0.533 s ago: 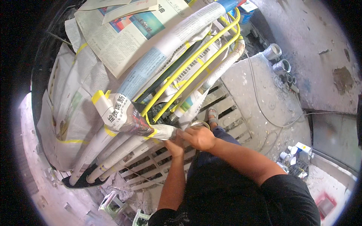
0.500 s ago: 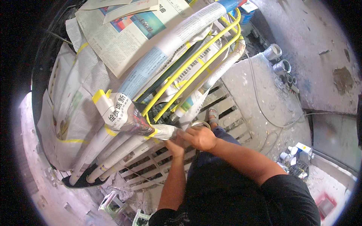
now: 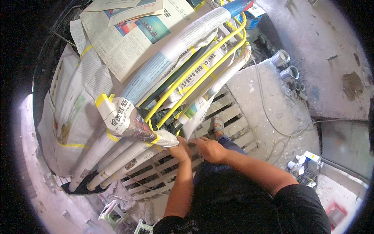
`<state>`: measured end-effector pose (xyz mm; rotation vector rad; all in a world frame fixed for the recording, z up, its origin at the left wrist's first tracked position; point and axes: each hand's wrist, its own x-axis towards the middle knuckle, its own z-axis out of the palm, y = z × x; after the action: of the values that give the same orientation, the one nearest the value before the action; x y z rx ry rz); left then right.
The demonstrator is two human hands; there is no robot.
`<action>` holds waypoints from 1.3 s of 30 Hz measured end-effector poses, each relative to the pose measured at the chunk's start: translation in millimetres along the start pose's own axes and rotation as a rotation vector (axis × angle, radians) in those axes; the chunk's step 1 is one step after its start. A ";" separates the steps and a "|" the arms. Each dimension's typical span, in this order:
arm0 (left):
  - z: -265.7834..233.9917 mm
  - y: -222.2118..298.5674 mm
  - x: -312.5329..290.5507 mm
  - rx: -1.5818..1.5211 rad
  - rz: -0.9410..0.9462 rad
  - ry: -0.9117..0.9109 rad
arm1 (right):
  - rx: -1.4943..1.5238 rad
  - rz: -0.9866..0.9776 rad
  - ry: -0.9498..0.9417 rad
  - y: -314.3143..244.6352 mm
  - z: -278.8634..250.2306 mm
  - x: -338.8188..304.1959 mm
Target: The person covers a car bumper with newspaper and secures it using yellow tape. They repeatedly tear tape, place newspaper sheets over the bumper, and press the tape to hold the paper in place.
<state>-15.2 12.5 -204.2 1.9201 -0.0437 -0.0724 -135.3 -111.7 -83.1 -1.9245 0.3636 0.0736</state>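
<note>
Yellow metal rails (image 3: 194, 64) run along a frame whose other bars are wrapped in newspaper and yellow masking tape. My left hand (image 3: 180, 151) is closed at the near end of a newspaper-wrapped bar (image 3: 165, 138), its fingers pinching the paper wrapping. Just to its right is my right hand (image 3: 210, 149), fingers curled and bent toward the left one. What it holds, if anything, is hidden. A loose newspaper flap (image 3: 196, 121) hangs right above both hands, close to the fingertips.
Newspaper sheets (image 3: 117, 46) cover the large body at left. Wrapped poles (image 3: 117, 163) slant to a dark base. Below lies a slatted grate (image 3: 237, 126). Paint cans (image 3: 281, 58) and a grey cable (image 3: 263, 97) are at right; cups (image 3: 298, 165) lie lower right, stools (image 3: 112, 213) lower left.
A pale ring-shaped roll seen beside my right hand is out of sight now. My right hand has moved slightly down, and a gap has opened between the hands. The view shifted a little.
</note>
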 end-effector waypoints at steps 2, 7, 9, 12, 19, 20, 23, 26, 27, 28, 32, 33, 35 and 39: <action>-4.7 5.0 -0.5 0.098 -0.008 -0.041 | 0.048 0.071 -0.110 -7.3 -9.2 12.6; -0.8 50.5 -8.0 0.265 -0.053 -0.015 | 0.117 -0.187 0.003 34.3 23.4 37.3; -3.8 47.4 -7.7 0.285 -0.027 -0.005 | 0.220 -0.122 -0.081 28.1 17.8 45.9; -0.3 30.9 -9.7 0.078 0.041 0.076 | 0.341 0.047 -0.229 24.0 7.2 55.0; 2.3 52.9 -14.5 0.321 -0.238 0.106 | 0.260 -0.006 -0.306 31.0 4.9 71.3; 1.4 41.4 -15.2 0.244 -0.226 0.108 | 0.258 -0.030 -0.319 32.2 5.4 73.7; 2.4 30.0 -17.5 0.097 -0.201 0.121 | 0.225 0.035 -0.414 28.9 0.7 81.0; 2.7 43.8 -17.1 0.115 -0.192 0.130 | 0.197 -0.019 -0.414 28.3 -2.7 82.3; -0.9 36.9 -18.5 0.120 -0.184 0.120 | 0.172 -0.013 -0.425 27.7 -2.6 82.2; -3.7 31.1 -19.1 0.125 -0.175 0.110 | 0.146 -0.007 -0.434 26.9 -2.3 81.9; -9.4 22.6 -18.4 0.174 -0.118 0.032 | 0.113 -0.034 -0.412 35.4 12.7 76.7; -10.0 34.7 -17.2 0.211 -0.162 0.007 | 0.108 -0.053 -0.378 33.9 14.2 74.9; -9.6 65.2 -15.2 0.307 -0.305 0.004 | 0.091 -0.091 -0.314 32.2 16.1 71.9; -34.7 49.9 -4.8 0.366 0.074 -0.339 | 0.108 -0.139 -0.179 40.7 21.7 63.9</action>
<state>-17.3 28.2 -145.3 2.2491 -0.3775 -0.3609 -83.6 -119.2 -142.1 -1.8152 0.1115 0.1315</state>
